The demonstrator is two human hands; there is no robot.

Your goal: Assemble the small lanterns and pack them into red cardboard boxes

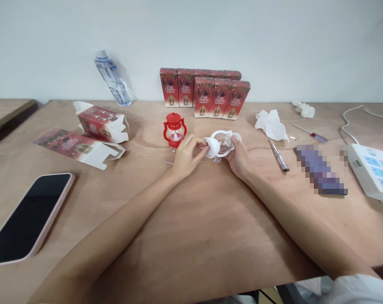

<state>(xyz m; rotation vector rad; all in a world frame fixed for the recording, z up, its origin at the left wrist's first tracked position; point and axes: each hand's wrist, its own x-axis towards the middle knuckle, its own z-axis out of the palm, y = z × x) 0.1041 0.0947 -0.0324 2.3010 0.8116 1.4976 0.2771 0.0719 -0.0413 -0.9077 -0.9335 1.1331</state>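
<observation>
A small white toy lantern [224, 144] with a clear globe lies on its side between my hands, just above the tabletop. My left hand [188, 155] pinches its round white base [213, 147] from the left. Whether the base is joined to the globe, I cannot tell. My right hand [238, 158] is closed around the lantern's top end, the thumb lying along it. Just left of the white lantern, a red lantern [174, 125] of the same shape stands upright behind my left hand. A small clear piece [217, 159] lies under the white lantern.
Several red printed boxes [204, 97] stand by the wall. Opened boxes [99, 122], a water bottle [112, 79] and a phone [29, 217] are at left. Crumpled tissue [271, 124], two screwdrivers [278, 156], a blurred dark item [319, 169] and a power strip [373, 169] lie right.
</observation>
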